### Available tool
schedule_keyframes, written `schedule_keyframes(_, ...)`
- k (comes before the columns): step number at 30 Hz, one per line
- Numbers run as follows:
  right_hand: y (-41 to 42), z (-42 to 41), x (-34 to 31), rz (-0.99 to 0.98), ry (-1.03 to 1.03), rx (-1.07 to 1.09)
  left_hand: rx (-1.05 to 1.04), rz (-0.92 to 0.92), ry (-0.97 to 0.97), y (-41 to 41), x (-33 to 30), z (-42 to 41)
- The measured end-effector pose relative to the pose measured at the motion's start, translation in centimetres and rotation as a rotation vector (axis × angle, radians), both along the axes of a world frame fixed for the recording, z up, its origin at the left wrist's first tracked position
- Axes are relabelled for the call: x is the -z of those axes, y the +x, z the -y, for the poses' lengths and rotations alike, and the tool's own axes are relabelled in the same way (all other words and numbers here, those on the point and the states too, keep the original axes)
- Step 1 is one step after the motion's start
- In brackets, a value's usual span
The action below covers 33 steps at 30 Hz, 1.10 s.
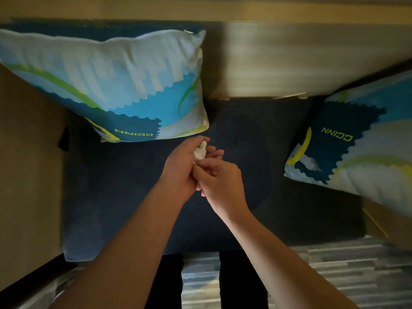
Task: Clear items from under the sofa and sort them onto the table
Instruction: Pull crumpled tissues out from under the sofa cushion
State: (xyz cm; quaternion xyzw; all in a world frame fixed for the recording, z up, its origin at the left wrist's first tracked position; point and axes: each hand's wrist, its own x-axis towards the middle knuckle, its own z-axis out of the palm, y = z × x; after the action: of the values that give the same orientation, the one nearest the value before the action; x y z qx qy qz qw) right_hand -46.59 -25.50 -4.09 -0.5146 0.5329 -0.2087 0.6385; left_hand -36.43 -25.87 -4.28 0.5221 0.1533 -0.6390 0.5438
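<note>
from the head view, the person stands in front of the sofa (156, 208) and looks down on its dark blue seat, with both arms stretched out over it. the left hand (180, 172) is curled around a small crumpled white piece, maybe a tissue (200, 152), which sticks out between its fingers just near the lower corner of the left pillow (107, 85). the right hand (219, 181) lies against the left one with bent fingers, and its fingertips (198, 165) seem to pinch or tug the lower edge of the same white piece; i cannot tell if they really grip it. a second pillow (356, 148) leans at the right side, well apart from the hands. the table is not in this view. i judge that the step in hand is gathering one found item, held above the seat. the next move calls for keeping the soft piece firmly in one hand and turning to the table to put it there.
</note>
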Motion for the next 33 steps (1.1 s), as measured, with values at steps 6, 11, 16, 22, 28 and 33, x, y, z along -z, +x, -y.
schedule_keyframes(6,-6.3,5.7,1.3,-0.101,-0.040,-0.087,-0.031,0.038,-0.005,-5.8,1.1,5.0)
schedule_keyframes(11,-10.1,10.3,3.0,-0.159,-0.059,-0.205,-0.030,0.032,0.022,-9.4,2.9,8.5)
schedule_keyframes(16,-11.7,14.1,5.5,-0.200,-0.123,-0.237,-0.080,0.039,0.044,-10.4,5.5,11.0)
schedule_keyframes(22,-11.6,18.5,8.4,-0.235,-0.049,-0.164,-0.086,0.079,0.092,-7.1,8.3,12.7)
schedule_keyframes(28,-6.4,24.3,14.3,-0.257,0.063,-0.038,-0.028,0.111,0.027,-2.6,12.2,14.7)
schedule_keyframes(33,-1.4,27.1,19.6,-0.197,0.277,0.116,0.006,0.170,0.017,-1.0,14.8,16.0)
